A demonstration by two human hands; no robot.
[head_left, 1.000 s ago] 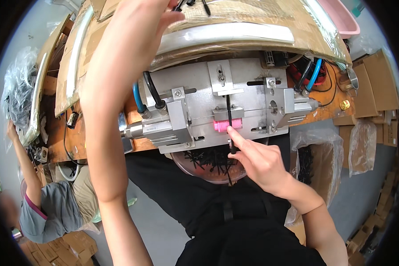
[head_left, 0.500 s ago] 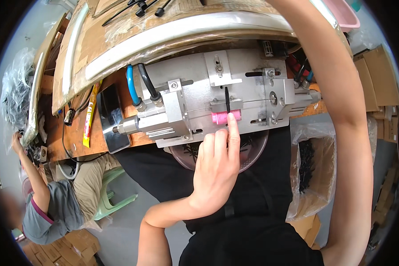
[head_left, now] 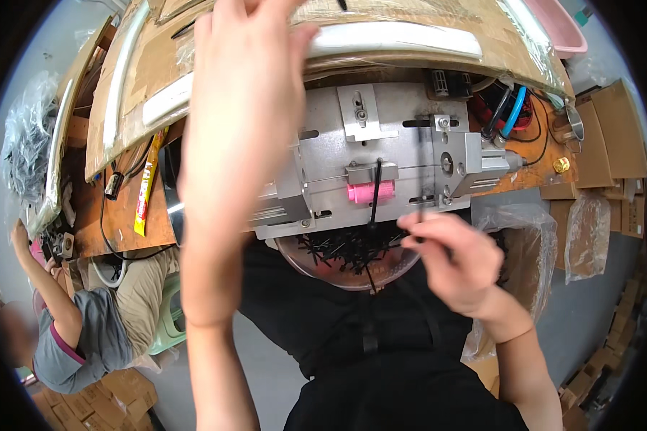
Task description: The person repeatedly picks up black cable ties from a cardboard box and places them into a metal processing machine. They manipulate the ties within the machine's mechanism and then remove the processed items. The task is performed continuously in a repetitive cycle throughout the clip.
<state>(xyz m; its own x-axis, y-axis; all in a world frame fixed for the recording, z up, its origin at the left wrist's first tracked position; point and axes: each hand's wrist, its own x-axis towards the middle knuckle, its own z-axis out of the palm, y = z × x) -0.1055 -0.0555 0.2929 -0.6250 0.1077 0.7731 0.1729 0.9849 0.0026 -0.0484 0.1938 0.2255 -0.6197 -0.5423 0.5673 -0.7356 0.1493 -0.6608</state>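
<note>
My left hand (head_left: 248, 79) reaches over the cardboard-covered board at the back; its fingertips run out at the top edge, so its grip is hidden. Right of the middle, my right hand (head_left: 456, 258) is closed on a thin black rod (head_left: 422, 172), blurred and pointing away from me. Between the hands a metal fixture (head_left: 327, 154) lies on the bench, with a pink block (head_left: 370, 192) near its front edge. Another black rod (head_left: 377, 187) with a dark knob at its near end extends across the block. Below, a clear bowl (head_left: 302, 266) holds many black pieces.
Metal cylinders (head_left: 482, 161) with hoses flank the fixture. A yellow packet (head_left: 146, 187) lies on the wooden bench at left. A plastic-lined box (head_left: 532, 244) stands at right. Another person (head_left: 86, 323) sits at far left. A small brass piece (head_left: 561, 165) rests at right.
My left hand has left the pink block and moved up over the cardboard. My right hand has come down from the upper right with a black rod. The rod on the block is tilted differently.
</note>
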